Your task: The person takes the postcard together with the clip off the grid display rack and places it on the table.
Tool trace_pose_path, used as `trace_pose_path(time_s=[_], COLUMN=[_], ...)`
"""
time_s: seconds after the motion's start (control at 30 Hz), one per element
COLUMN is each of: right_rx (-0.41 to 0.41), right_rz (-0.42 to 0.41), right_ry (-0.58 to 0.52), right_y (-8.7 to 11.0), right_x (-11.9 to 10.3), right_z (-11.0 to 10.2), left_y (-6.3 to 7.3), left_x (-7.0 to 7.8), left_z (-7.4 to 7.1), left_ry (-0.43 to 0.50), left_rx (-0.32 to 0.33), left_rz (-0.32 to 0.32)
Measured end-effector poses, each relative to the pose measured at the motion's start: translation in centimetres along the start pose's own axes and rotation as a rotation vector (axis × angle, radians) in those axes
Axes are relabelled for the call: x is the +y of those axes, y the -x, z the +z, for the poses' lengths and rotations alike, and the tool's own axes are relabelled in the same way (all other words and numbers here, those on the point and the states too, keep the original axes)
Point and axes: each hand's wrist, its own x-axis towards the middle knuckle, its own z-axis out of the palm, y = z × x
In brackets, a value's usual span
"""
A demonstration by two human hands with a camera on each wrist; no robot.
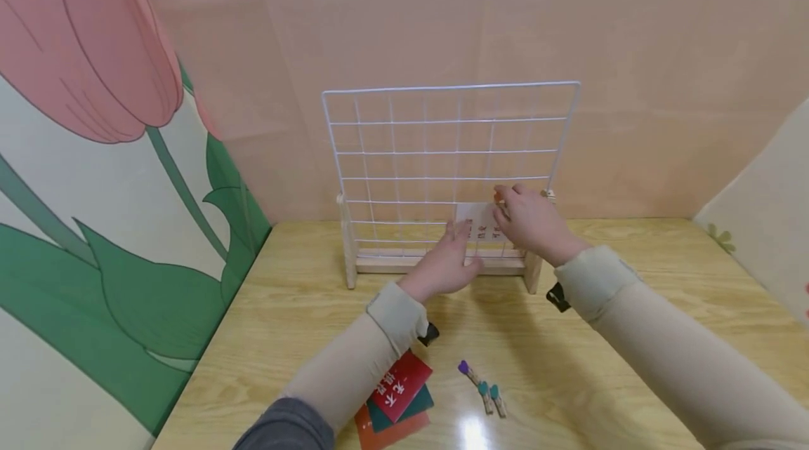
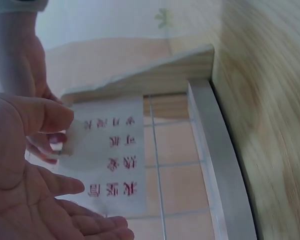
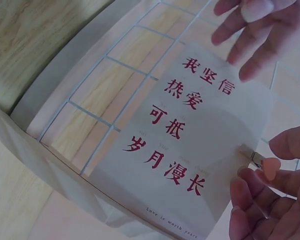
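A white card (image 3: 190, 125) printed with red Chinese characters lies against the lower right part of a white wire grid (image 1: 455, 88). My right hand (image 1: 527, 218) pinches a small wooden clothespin with an orange heart (image 3: 271, 168) between thumb and fingers. The clothespin's tip overlaps the card's upper edge in the right wrist view. At the card's left edge is my left hand (image 1: 445, 264), its fingers extended and the palm showing in the left wrist view. The grid stands in a wooden base (image 1: 442, 267).
Nearer on the wooden table (image 1: 284, 366), a red card (image 1: 407, 380) overlaps a green card (image 1: 420, 404) and an orange card (image 1: 404, 432), partly under the left forearm. Beside them lie clothespins with purple and teal hearts (image 1: 493, 394). A pink backdrop (image 1: 404, 15) stands behind the grid.
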Motion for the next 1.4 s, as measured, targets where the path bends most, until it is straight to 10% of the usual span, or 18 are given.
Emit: trace_pose_path(time_s=[0.17, 0.57, 0.83, 1.2, 1.4], right_rx=[-0.009, 0.014, 0.035, 0.128, 0.132], right_rz=[0.015, -0.061, -0.105, -0.178, -0.074], right_ry=[0.005, -0.072, -0.121, -0.119, -0.247], right_y=[-0.4, -0.9, -0.8, -0.5, -0.1], right_x=[-0.2, 0.5, 1.3, 1.9, 1.9], right_z=[-0.5, -0.9, -0.7, 0.3, 0.3], left_y=[0.4, -0.5, -2.0, -2.2, -2.1], left_x=[0.5, -0.4, -1.2, -1.5, -1.9], left_z=[0.0, 0.0, -0.5, -0.8, -1.0], left_ry=[0.088, 0.329, 0.231, 0.183, 0.202], left_rx=[-0.013, 0.227, 0.37, 0.377, 0.34], left_rz=[-0.009, -0.007, 0.05, 0.048, 0.067])
